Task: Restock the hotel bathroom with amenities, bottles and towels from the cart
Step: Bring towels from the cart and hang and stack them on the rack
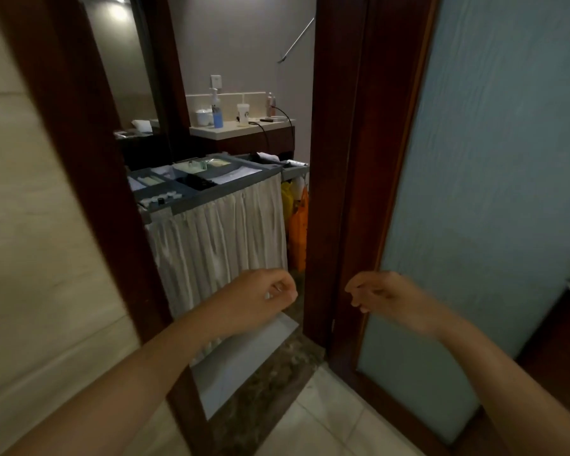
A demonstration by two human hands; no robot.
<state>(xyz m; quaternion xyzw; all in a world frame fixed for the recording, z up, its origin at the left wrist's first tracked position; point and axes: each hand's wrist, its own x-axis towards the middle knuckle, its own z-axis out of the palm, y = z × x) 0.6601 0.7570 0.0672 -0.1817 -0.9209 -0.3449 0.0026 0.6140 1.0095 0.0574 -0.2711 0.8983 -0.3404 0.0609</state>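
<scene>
The housekeeping cart (178,205) stands just outside the doorway, with a grey compartment tray on top and a white pleated curtain (224,238) down its side. The tray holds small white bottles (165,196), packets and dark items. My left hand (264,297) hangs in front of the curtain's lower part, fingers loosely curled, holding nothing that I can make out. My right hand (375,294) is level with it in front of the dark wooden door frame (336,192), fingers loosely curled and empty.
A frosted-glass door (474,192) stands open on the right. Orange and yellow bags (298,232) hang at the cart's far end. Behind the cart a counter (244,128) carries a blue pump bottle, cups and a cable. A tiled wall fills the left.
</scene>
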